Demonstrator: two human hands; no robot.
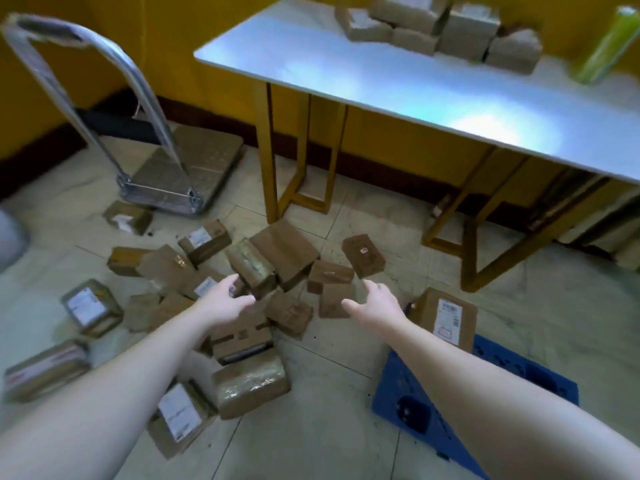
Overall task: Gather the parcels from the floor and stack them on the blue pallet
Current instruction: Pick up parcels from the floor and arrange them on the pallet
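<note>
Several brown cardboard parcels lie scattered and heaped on the tiled floor, the heap (277, 258) in the middle. The blue pallet (512, 386) lies at the lower right, with one labelled parcel (445, 318) on its far corner. My left hand (225, 297) stretches over the heap with fingers spread, just short of a tape-wrapped parcel (254, 266), holding nothing. My right hand (375, 301) is open too, hovering beside two small parcels (332, 289), left of the pallet's parcel.
A white table (415, 84) on yellow legs stands ahead, with more parcels (450, 29) and a green roll (609, 43) on it. A platform trolley (180, 168) stands at the back left by the yellow wall. More parcels (91, 306) lie at the left and near my feet.
</note>
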